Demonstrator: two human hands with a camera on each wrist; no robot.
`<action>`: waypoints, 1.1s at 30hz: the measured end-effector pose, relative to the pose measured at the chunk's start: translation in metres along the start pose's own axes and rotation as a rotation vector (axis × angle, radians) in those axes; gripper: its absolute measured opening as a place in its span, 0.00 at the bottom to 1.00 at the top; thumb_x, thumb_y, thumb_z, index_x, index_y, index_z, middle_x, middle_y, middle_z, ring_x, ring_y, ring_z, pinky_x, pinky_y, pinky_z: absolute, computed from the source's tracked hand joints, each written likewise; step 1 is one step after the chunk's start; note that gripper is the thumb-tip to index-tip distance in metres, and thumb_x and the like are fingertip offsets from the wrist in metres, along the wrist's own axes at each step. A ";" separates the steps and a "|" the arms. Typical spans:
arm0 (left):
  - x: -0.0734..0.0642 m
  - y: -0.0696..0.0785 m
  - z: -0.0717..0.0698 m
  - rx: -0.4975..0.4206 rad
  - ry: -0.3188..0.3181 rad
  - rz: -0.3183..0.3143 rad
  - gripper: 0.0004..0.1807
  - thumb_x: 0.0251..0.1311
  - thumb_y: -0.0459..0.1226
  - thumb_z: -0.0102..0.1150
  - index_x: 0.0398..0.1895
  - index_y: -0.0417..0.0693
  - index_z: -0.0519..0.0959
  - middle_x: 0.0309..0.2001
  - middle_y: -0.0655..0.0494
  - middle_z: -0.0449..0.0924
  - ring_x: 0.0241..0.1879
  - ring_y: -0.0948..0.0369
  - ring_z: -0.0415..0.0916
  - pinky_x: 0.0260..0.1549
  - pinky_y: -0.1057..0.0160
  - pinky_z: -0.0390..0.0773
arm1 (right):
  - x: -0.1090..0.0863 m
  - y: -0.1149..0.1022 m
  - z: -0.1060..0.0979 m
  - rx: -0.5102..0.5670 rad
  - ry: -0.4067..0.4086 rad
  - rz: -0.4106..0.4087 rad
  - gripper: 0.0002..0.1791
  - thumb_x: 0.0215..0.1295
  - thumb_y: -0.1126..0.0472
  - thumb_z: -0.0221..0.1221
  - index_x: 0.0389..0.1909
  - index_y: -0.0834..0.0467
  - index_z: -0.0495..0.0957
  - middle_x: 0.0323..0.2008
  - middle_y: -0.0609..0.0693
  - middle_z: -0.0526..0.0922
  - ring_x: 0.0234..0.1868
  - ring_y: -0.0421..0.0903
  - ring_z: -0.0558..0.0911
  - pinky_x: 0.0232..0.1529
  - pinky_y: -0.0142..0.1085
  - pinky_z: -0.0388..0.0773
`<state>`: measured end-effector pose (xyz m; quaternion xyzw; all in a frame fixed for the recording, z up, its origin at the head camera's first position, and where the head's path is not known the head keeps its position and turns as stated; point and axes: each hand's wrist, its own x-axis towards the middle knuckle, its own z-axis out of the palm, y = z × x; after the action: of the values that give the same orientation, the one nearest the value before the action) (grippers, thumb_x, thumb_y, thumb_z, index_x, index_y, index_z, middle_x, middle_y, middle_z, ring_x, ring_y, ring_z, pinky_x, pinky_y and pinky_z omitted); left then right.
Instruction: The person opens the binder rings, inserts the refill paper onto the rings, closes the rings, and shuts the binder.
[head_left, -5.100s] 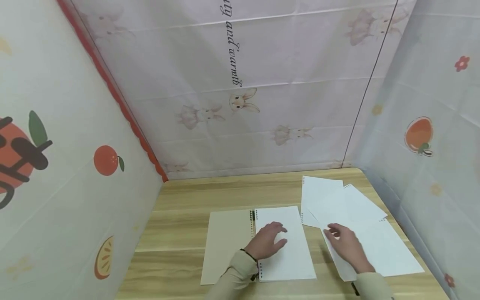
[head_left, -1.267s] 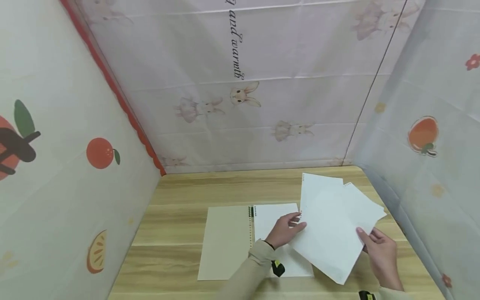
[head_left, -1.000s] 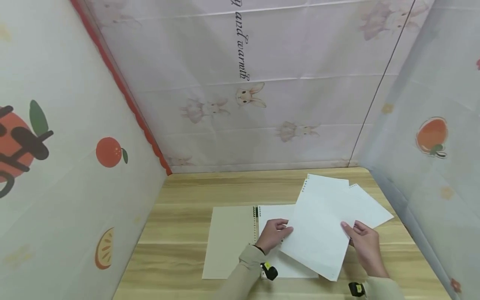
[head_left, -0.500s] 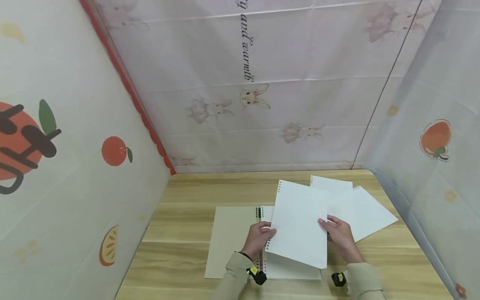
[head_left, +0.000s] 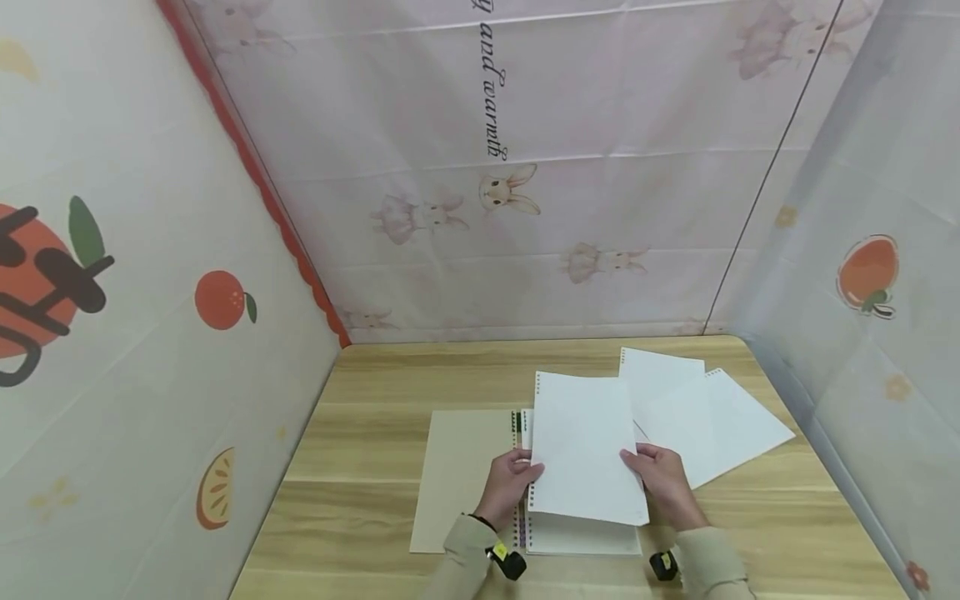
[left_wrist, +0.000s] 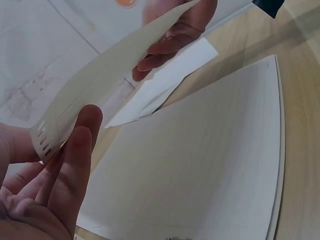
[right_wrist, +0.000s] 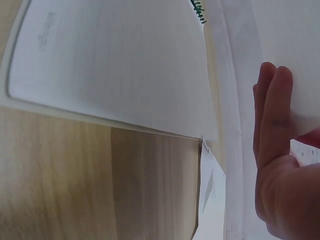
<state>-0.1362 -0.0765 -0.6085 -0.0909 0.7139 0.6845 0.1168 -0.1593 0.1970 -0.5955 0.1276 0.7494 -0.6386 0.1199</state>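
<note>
A loose sheet of white paper (head_left: pixel 581 446) is held above the open spiral notebook (head_left: pixel 585 537). My left hand (head_left: pixel 510 483) pinches its left edge, where a row of punched holes runs. At the opposite edge, my right hand (head_left: pixel 663 479) grips it between thumb and fingers. The left wrist view shows the sheet (left_wrist: pixel 100 75) bowed, apart from the notebook page (left_wrist: pixel 195 150) below. In the right wrist view, my right hand's fingers (right_wrist: pixel 277 110) lie behind the sheet. The notebook's beige cover (head_left: pixel 461 475) lies to the left; its dark binding (head_left: pixel 517 421) is partly hidden.
Loose punched sheets (head_left: pixel 682 408) overlap on the right of the wooden table (head_left: pixel 360 467). Printed cloth walls (head_left: pixel 540 292) stand behind and at both sides. A small black device (head_left: pixel 512 565) hangs at the left wrist, another (head_left: pixel 663 567) at the right.
One sheet has been lifted from the loose pile and carried left over the notebook. My left hand has taken its holed edge. In the last half second it turned nearly straight.
</note>
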 end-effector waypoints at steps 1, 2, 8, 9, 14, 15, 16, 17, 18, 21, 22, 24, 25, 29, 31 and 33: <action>0.000 -0.001 -0.001 0.014 -0.008 0.009 0.22 0.68 0.41 0.65 0.61 0.40 0.78 0.45 0.47 0.89 0.40 0.58 0.88 0.40 0.59 0.88 | 0.001 0.001 0.001 -0.001 0.010 0.000 0.30 0.74 0.58 0.61 0.65 0.77 0.70 0.48 0.63 0.89 0.37 0.40 0.87 0.37 0.32 0.86; -0.001 -0.002 -0.003 0.039 -0.015 0.026 0.22 0.68 0.42 0.65 0.61 0.40 0.78 0.45 0.47 0.89 0.40 0.59 0.87 0.40 0.61 0.87 | 0.001 0.001 0.002 -0.006 0.011 -0.004 0.30 0.74 0.58 0.61 0.65 0.77 0.70 0.50 0.66 0.88 0.38 0.40 0.88 0.38 0.32 0.86; 0.005 -0.002 -0.026 0.166 -0.032 0.161 0.21 0.72 0.48 0.60 0.57 0.42 0.81 0.49 0.47 0.87 0.46 0.59 0.84 0.47 0.60 0.85 | 0.001 0.001 0.005 -0.030 0.015 -0.006 0.32 0.75 0.56 0.61 0.66 0.78 0.68 0.59 0.73 0.81 0.44 0.44 0.89 0.41 0.32 0.86; 0.006 -0.001 -0.032 0.190 -0.023 0.183 0.20 0.73 0.49 0.59 0.57 0.43 0.82 0.50 0.48 0.87 0.47 0.58 0.84 0.48 0.59 0.85 | 0.001 0.001 0.006 -0.030 0.014 -0.008 0.32 0.75 0.56 0.61 0.66 0.78 0.68 0.58 0.73 0.82 0.44 0.45 0.89 0.41 0.32 0.86; 0.009 -0.007 -0.062 0.479 0.052 0.301 0.20 0.74 0.47 0.58 0.58 0.44 0.81 0.58 0.46 0.82 0.58 0.50 0.79 0.57 0.48 0.81 | -0.001 0.005 0.011 -0.026 0.002 -0.008 0.30 0.74 0.59 0.61 0.65 0.78 0.70 0.54 0.71 0.85 0.40 0.44 0.89 0.39 0.33 0.87; 0.009 -0.009 -0.068 0.554 0.062 0.321 0.20 0.73 0.47 0.59 0.59 0.43 0.81 0.61 0.44 0.79 0.61 0.47 0.77 0.59 0.45 0.79 | -0.002 0.006 0.012 -0.023 -0.004 -0.010 0.29 0.74 0.60 0.61 0.65 0.78 0.70 0.53 0.70 0.86 0.40 0.44 0.89 0.39 0.34 0.87; 0.008 -0.011 -0.074 0.622 0.067 0.343 0.21 0.73 0.46 0.60 0.59 0.42 0.80 0.63 0.41 0.77 0.64 0.44 0.75 0.61 0.42 0.77 | -0.002 0.008 0.013 -0.023 -0.004 -0.009 0.28 0.73 0.60 0.61 0.65 0.77 0.71 0.52 0.69 0.87 0.39 0.44 0.89 0.39 0.34 0.87; 0.007 -0.014 -0.079 0.695 0.070 0.363 0.21 0.72 0.45 0.60 0.60 0.41 0.80 0.66 0.38 0.75 0.66 0.41 0.72 0.63 0.40 0.75 | -0.003 0.010 0.013 -0.024 -0.011 -0.013 0.28 0.73 0.61 0.61 0.65 0.77 0.71 0.51 0.68 0.87 0.39 0.44 0.89 0.39 0.34 0.87; 0.006 -0.016 -0.083 0.766 0.070 0.381 0.22 0.71 0.44 0.61 0.61 0.40 0.79 0.68 0.36 0.72 0.68 0.39 0.70 0.65 0.38 0.73 | -0.003 0.012 0.014 -0.022 -0.010 -0.009 0.27 0.73 0.62 0.61 0.64 0.76 0.72 0.50 0.67 0.88 0.38 0.44 0.89 0.39 0.35 0.88; 0.001 -0.022 -0.093 0.895 0.064 0.398 0.26 0.68 0.44 0.64 0.63 0.38 0.78 0.72 0.29 0.66 0.73 0.33 0.62 0.69 0.33 0.66 | -0.003 0.016 0.015 -0.035 -0.009 -0.006 0.24 0.72 0.63 0.61 0.62 0.75 0.74 0.45 0.63 0.90 0.37 0.45 0.89 0.39 0.36 0.88; 0.000 -0.024 -0.095 0.917 0.059 0.405 0.27 0.67 0.43 0.65 0.64 0.37 0.77 0.73 0.27 0.64 0.73 0.31 0.60 0.69 0.31 0.64 | -0.003 0.017 0.015 -0.042 -0.010 -0.001 0.24 0.72 0.63 0.61 0.61 0.74 0.75 0.44 0.62 0.90 0.37 0.45 0.89 0.38 0.36 0.88; -0.003 -0.026 -0.097 0.956 0.045 0.393 0.30 0.66 0.43 0.66 0.66 0.36 0.75 0.74 0.26 0.61 0.74 0.29 0.57 0.70 0.29 0.61 | -0.004 0.017 0.015 -0.053 -0.010 0.012 0.23 0.73 0.62 0.61 0.61 0.74 0.75 0.43 0.61 0.90 0.37 0.46 0.89 0.39 0.37 0.88; -0.004 -0.026 -0.098 0.964 0.035 0.381 0.31 0.65 0.44 0.66 0.67 0.36 0.74 0.75 0.26 0.59 0.75 0.29 0.55 0.71 0.29 0.60 | -0.004 0.018 0.015 -0.064 -0.011 0.014 0.24 0.73 0.61 0.61 0.61 0.74 0.75 0.43 0.62 0.90 0.37 0.46 0.89 0.39 0.37 0.88; -0.002 -0.031 -0.100 1.003 0.004 0.360 0.35 0.65 0.46 0.67 0.71 0.38 0.71 0.77 0.27 0.56 0.77 0.29 0.51 0.72 0.29 0.58 | -0.004 0.019 0.016 -0.085 -0.001 0.017 0.24 0.72 0.61 0.61 0.60 0.76 0.75 0.46 0.66 0.89 0.38 0.47 0.90 0.40 0.38 0.88; -0.001 -0.033 -0.101 1.015 -0.002 0.358 0.36 0.65 0.47 0.67 0.72 0.39 0.71 0.78 0.28 0.55 0.78 0.29 0.50 0.73 0.29 0.58 | -0.003 0.020 0.016 -0.092 0.005 0.009 0.24 0.72 0.61 0.62 0.59 0.76 0.75 0.47 0.68 0.88 0.39 0.47 0.90 0.40 0.38 0.88; 0.000 -0.035 -0.101 1.020 -0.003 0.361 0.36 0.65 0.47 0.67 0.72 0.40 0.70 0.78 0.28 0.55 0.77 0.29 0.50 0.72 0.30 0.58 | -0.003 0.021 0.016 -0.097 0.011 0.004 0.24 0.71 0.62 0.62 0.59 0.77 0.75 0.48 0.69 0.88 0.39 0.47 0.90 0.40 0.37 0.88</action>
<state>-0.1309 -0.1791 -0.6385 0.1024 0.9597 0.2604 0.0279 -0.1491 0.1838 -0.6169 0.1269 0.7798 -0.6006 0.1231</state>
